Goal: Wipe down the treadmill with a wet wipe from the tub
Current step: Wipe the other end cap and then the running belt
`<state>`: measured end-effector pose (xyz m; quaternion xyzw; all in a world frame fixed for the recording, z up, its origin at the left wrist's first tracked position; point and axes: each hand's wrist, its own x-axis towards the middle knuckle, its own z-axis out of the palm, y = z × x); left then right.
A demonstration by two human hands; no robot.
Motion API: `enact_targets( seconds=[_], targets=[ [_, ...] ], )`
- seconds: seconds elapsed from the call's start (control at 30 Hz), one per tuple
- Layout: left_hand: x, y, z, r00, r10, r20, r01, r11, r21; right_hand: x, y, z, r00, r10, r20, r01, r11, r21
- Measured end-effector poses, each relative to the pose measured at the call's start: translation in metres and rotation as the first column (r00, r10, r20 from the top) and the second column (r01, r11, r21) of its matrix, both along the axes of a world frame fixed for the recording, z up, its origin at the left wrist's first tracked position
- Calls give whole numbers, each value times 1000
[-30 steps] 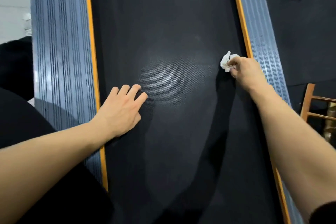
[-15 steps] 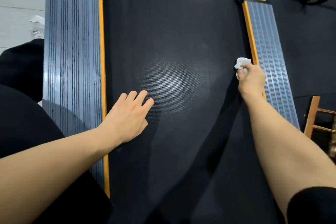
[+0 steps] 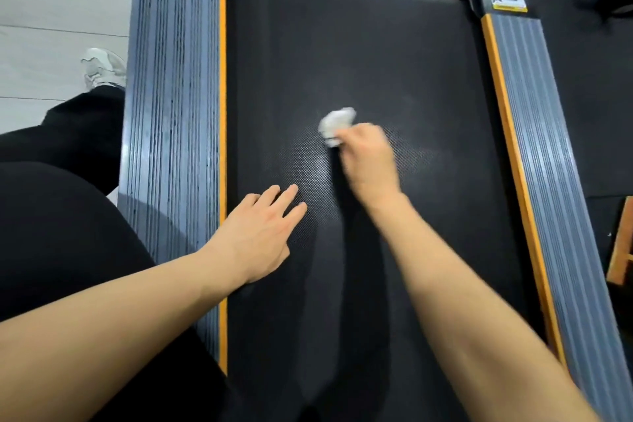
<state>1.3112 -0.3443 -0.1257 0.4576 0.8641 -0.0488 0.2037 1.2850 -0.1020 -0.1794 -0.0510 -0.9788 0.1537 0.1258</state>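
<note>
The treadmill's black belt [image 3: 394, 55] fills the middle of the head view, between two grey ribbed side rails with orange edges. My right hand [image 3: 368, 158] grips a crumpled white wet wipe [image 3: 335, 125] and presses it on the middle of the belt. The hand is blurred. My left hand [image 3: 260, 233] lies flat on the belt near the left rail [image 3: 174, 113], fingers straight and spread. The tub is not in view.
The right rail [image 3: 527, 134] runs along a black floor mat. A wooden frame [image 3: 621, 243] stands at the right edge. My dark trouser leg [image 3: 68, 140] and white shoe [image 3: 102, 70] are on the pale floor to the left.
My right hand has swept the wipe left from the belt's right edge to its middle. The view has shifted, showing more of the belt's far end. The left hand stays put.
</note>
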Motion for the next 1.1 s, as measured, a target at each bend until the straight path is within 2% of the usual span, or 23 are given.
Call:
enact_targets(
  seconds=[0.1,0.17,0.2,0.27,0.33,0.43,0.5,0.57,0.63,0.67,0.73,0.8,0.87,0.9,0.97,1.03,1.07,1.1],
  targets=[
    [1,-5,3,999,-27,28,29,997,-78,-8,-72,3,955,296,2,-293,948,-122],
    [3,-7,3,999,-38,39,43,991,-126,-6,-53,7,911,411,36,-406,909,-93],
    [4,-6,2,998,-38,40,43,989,-139,-3,-30,8,913,405,47,-402,914,-55],
    [6,-5,3,999,-29,46,35,990,-139,11,31,10,977,209,49,-210,977,25],
    [6,-5,3,999,-20,50,27,990,-139,34,103,14,991,-126,37,122,987,105],
    [6,-6,3,998,-24,54,32,988,-149,62,161,20,851,-516,96,505,855,119],
    [8,-5,4,997,-15,71,26,987,-158,52,144,18,794,-601,91,594,799,95],
    [8,-4,6,998,-5,68,17,986,-167,31,87,10,878,-478,29,477,878,36],
    [8,-6,7,997,-5,76,19,984,-178,15,10,7,980,-199,-29,196,978,-74],
    [8,-7,7,997,-7,83,22,983,-180,10,-29,10,998,-49,-36,43,989,-143],
    [8,-10,7,996,-1,89,16,984,-178,9,-83,16,978,207,-20,-206,957,-206],
    [7,-13,8,994,14,105,5,984,-179,-1,-82,18,915,404,9,-400,907,-135],
    [8,-14,9,992,29,127,-6,984,-180,-9,-45,15,894,447,25,-446,895,-31],
    [8,-13,10,991,36,130,-12,984,-178,-11,-19,14,929,369,10,-369,929,10],
    [8,-12,11,988,53,144,-30,987,-160,-10,31,15,1000,7,-22,-7,1000,13],
    [8,-11,11,987,64,151,-40,987,-157,-9,52,16,949,-314,2,314,948,-56],
    [8,-12,11,986,59,156,-34,986,-160,-11,43,16,928,-372,23,373,925,-70],
    [8,-12,11,986,56,158,-30,986,-163,-14,24,15,943,-331,30,332,939,-86]
  ],
)
